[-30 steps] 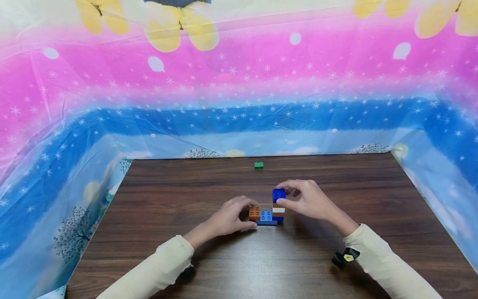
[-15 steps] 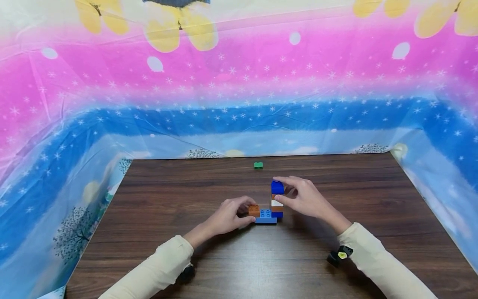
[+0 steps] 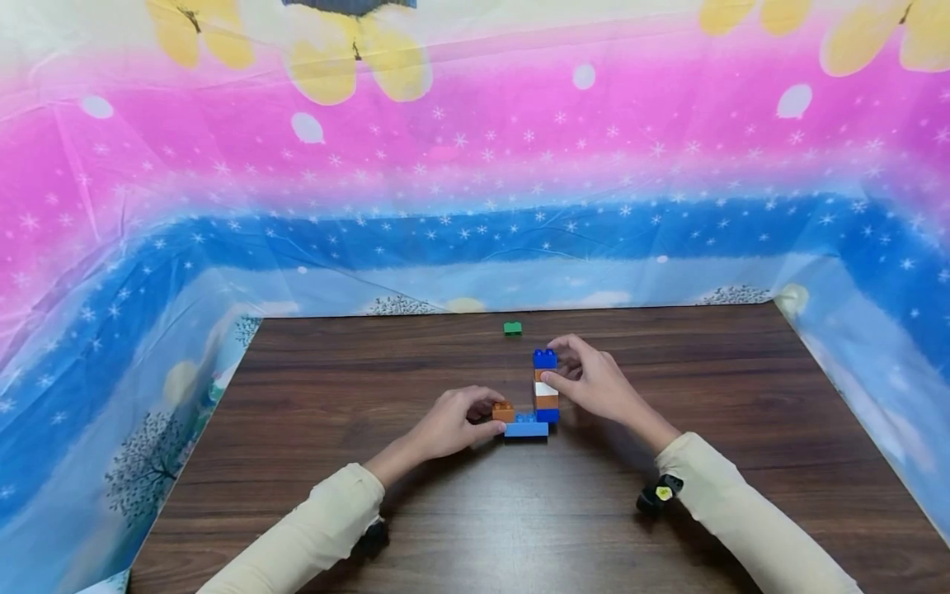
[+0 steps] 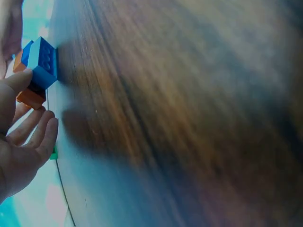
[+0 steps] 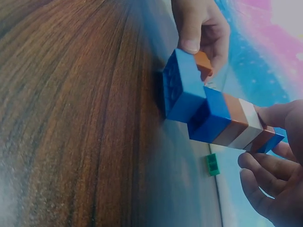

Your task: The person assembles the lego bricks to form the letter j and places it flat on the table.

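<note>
Both hands hold one toy-brick build a little above the table. Its base is a long light blue brick [image 3: 526,430], its hollow underside visible in the right wrist view. My left hand [image 3: 453,425] pinches the build's left end, where an orange brick [image 3: 503,411] sits on the base. From the right end rises a brick tower [image 3: 546,389] of dark blue, orange, white, orange and dark blue layers. My right hand [image 3: 599,386] grips the tower's upper part between thumb and fingers. In the right wrist view the white brick [image 5: 246,122] shows beside the right thumb.
A green brick [image 3: 513,328] lies near the far edge of the dark wooden table [image 3: 334,363]. Behind the table hangs a patterned pink and blue cloth [image 3: 475,235], which also runs along both sides.
The build has risen slightly and its tower has tipped, so its front faces show more. My right hand has moved up and left with it. The left hand keeps its hold.
</note>
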The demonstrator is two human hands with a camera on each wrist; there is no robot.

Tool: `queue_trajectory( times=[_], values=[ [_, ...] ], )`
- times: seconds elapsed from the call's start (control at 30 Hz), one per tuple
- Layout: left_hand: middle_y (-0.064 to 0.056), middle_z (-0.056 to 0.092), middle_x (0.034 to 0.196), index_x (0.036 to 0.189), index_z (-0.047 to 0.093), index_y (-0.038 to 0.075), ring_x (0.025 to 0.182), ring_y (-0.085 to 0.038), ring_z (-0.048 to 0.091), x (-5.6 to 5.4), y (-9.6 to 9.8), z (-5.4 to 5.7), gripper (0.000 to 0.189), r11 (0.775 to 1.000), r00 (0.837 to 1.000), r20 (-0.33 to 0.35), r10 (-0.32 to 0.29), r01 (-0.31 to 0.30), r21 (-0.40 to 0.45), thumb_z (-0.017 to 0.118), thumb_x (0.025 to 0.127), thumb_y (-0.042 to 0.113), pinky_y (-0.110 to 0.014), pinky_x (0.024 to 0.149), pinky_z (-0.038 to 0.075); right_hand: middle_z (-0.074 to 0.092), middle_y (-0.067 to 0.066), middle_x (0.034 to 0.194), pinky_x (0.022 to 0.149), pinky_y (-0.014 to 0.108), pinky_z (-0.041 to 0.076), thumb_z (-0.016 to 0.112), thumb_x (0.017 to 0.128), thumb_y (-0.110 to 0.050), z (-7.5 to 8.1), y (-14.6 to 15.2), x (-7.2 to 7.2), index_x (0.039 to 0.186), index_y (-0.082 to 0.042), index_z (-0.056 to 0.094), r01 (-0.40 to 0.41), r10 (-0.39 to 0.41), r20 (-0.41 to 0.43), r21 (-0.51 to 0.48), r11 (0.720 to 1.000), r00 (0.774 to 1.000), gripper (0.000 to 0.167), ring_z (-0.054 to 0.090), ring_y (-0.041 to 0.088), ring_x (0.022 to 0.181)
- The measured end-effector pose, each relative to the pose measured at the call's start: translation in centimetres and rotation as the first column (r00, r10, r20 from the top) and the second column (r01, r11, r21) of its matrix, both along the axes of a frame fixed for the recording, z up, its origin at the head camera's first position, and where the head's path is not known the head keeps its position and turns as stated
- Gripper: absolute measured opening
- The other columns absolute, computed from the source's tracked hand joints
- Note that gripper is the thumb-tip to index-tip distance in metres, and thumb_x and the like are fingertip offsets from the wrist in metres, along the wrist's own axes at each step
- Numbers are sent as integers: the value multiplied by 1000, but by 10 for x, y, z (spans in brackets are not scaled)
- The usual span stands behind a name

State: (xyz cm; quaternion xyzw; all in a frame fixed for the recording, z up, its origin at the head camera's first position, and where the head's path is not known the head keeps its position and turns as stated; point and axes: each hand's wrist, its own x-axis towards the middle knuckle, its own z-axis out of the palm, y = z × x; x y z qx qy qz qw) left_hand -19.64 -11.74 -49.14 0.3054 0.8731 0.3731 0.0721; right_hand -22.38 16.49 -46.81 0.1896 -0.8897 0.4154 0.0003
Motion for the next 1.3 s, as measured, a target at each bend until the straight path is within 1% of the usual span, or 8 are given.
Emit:
queue_trajectory(
  times=[0.17,0.33,0.63,0.87,1.03,1.13,1.17,1.3],
  values=[
    [-1,69,114,128,70,11,100,-12,68,-3,-1,0,37,1000,1000,-12,6,-6,28,73,97,30,-30,84,57,71,3,107,78,41,57,72,97,-37,-5,-1,-5,135,-15,59,5,-5,14,-17,1000,1000,46,67,19,95],
    [-3,72,115,128,71,10,99,-11,69,-4,-2,0,36,1000,1000,-10,8,-8,29,71,98,30,-28,83,57,73,5,108,78,40,57,71,97,-37,-10,-2,-10,136,-14,61,20,-20,20,-4,1000,1000,47,68,20,94],
    [0,74,111,129,71,12,93,-9,69,-6,-2,0,36,1000,998,63,16,-17,14,68,100,33,-26,80,55,73,9,114,79,41,57,70,96,-46,-23,-3,-18,137,-10,63,49,-51,54,35,998,997,55,68,22,97],
    [1,72,110,127,73,13,94,-8,66,-7,-1,0,33,1000,998,62,4,-2,-28,67,101,32,-27,81,54,72,7,108,71,34,55,70,96,-45,-33,-3,-24,133,-8,65,29,-33,72,53,998,997,52,67,18,91],
    [-2,72,113,128,71,10,96,-9,66,-7,-1,-1,32,999,998,58,-5,8,-46,66,102,28,-29,84,54,70,4,93,59,33,49,70,97,-42,-37,-1,-26,132,-7,65,4,-8,81,48,999,997,50,61,16,74],
    [-4,73,113,129,70,8,96,-10,66,-7,-1,0,34,998,998,66,-16,20,-57,65,102,28,-29,84,54,69,3,90,55,33,47,70,97,-42,-38,0,-26,132,-6,66,-11,6,92,55,998,996,50,59,17,69],
    [-4,73,112,129,70,7,95,-10,66,-8,-1,0,34,998,997,70,-21,25,-59,65,102,29,-29,83,54,69,4,91,55,33,47,69,97,-42,-38,1,-27,132,-6,65,-14,9,97,59,998,995,50,59,18,69],
    [-4,73,109,130,69,5,91,-10,66,-9,-1,3,37,998,996,90,-27,33,-62,64,103,29,-30,81,54,73,8,106,63,33,53,69,98,-43,-36,3,-27,133,-6,65,-17,11,89,68,998,996,51,67,19,85]
  ],
)
